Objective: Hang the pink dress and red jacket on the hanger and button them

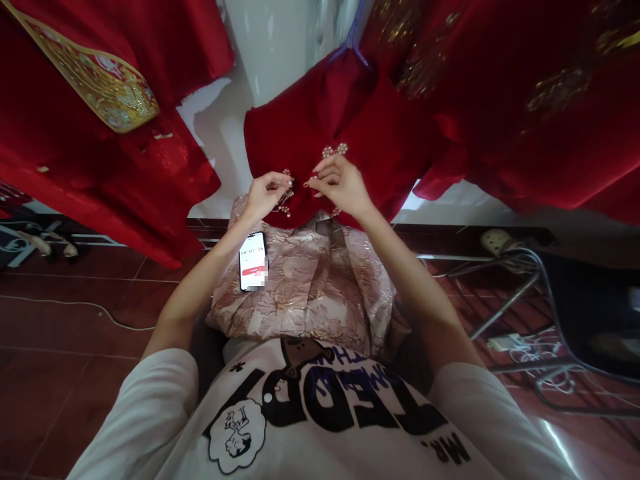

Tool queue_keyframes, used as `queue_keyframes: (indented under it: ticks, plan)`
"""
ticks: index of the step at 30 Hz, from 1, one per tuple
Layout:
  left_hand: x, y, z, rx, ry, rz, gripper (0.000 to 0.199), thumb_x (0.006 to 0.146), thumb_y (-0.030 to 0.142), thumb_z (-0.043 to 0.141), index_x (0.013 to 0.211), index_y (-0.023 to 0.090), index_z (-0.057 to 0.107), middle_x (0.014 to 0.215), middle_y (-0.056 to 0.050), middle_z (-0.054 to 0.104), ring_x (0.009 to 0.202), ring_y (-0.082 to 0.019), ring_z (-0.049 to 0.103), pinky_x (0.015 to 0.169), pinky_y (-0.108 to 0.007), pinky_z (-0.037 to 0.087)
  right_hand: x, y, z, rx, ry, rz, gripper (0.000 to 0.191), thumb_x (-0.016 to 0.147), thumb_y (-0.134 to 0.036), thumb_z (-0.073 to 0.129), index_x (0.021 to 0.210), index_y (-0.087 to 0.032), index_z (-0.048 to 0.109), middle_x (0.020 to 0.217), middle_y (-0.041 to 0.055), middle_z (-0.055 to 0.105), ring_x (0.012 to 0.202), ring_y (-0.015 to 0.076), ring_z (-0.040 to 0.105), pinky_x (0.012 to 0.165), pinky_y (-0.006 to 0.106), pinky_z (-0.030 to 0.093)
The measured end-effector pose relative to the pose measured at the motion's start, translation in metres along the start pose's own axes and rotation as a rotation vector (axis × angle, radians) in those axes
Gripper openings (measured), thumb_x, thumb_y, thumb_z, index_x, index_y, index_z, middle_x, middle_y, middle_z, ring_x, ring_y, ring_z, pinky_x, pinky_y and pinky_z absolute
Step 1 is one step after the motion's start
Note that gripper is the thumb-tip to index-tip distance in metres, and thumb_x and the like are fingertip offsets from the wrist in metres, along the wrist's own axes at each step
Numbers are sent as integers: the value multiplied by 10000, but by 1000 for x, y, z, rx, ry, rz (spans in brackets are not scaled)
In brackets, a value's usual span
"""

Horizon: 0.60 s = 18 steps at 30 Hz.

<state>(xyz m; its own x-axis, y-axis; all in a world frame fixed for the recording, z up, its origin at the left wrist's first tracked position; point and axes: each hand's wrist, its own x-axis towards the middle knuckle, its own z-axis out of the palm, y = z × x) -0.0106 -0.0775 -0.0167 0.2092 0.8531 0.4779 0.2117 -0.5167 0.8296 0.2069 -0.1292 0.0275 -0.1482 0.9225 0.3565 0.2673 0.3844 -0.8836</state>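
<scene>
A dark red garment [285,143] hangs on a purple hanger [349,48] in front of me, its lower edge over my lap. My left hand [266,195] is closed in a pinch at the left of it, on a beaded ornament [286,209] that dangles below the fingertips. My right hand [345,188] pinches something tiny and gold-coloured near the garment's middle; it is too small to name. Just above that hand, a flower-shaped beaded ornament [342,148] lies on the red cloth. More beads show partly under the right wrist.
Pink-gold patterned fabric [290,280] covers my lap, with a phone [253,263] showing a timer on it. Red garments [170,40] hang on both sides. At right stand a black chair [590,300], cables [555,360] and a clog [495,241]. A thin cord [100,310] crosses the tiled floor.
</scene>
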Motion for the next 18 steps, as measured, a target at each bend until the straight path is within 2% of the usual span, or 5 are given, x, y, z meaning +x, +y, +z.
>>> queue_keyframes:
  ticks: [3, 7, 12, 18]
  plan:
    - [-2, 7, 0, -12, 37, 9, 266, 842, -38, 626, 989, 127, 773, 1002, -64, 799, 922, -144, 758, 907, -267, 600, 8, 5, 22, -114, 76, -38, 347, 898, -350, 756, 1200, -210, 658, 971, 36, 677, 834, 162, 698, 742, 307, 650]
    - [-2, 12, 2, -44, 46, -7, 200, 844, 16, 699, 975, 135, 795, 993, -56, 808, 904, -155, 766, 898, -277, 612, 12, 8, 37, -247, 154, -101, 241, 933, -208, 664, 1175, -200, 666, 1032, 54, 699, 877, 168, 701, 804, 325, 640]
    - [-2, 12, 7, -48, 106, 9, 168, 853, 64, 744, 990, 133, 812, 1014, -73, 814, 912, -180, 779, 897, -300, 627, 11, 13, 46, -331, 186, -165, 198, 975, -179, 600, 1166, -208, 647, 1075, 60, 709, 908, 171, 697, 798, 318, 636]
    - [0, 7, 9, 0, 161, 24, 146, 837, 57, 745, 923, 147, 821, 954, -62, 818, 885, -180, 786, 848, -282, 635, 10, 13, 49, -331, 202, -154, 170, 986, -157, 574, 1138, -190, 644, 1098, 61, 719, 894, 154, 702, 801, 299, 627]
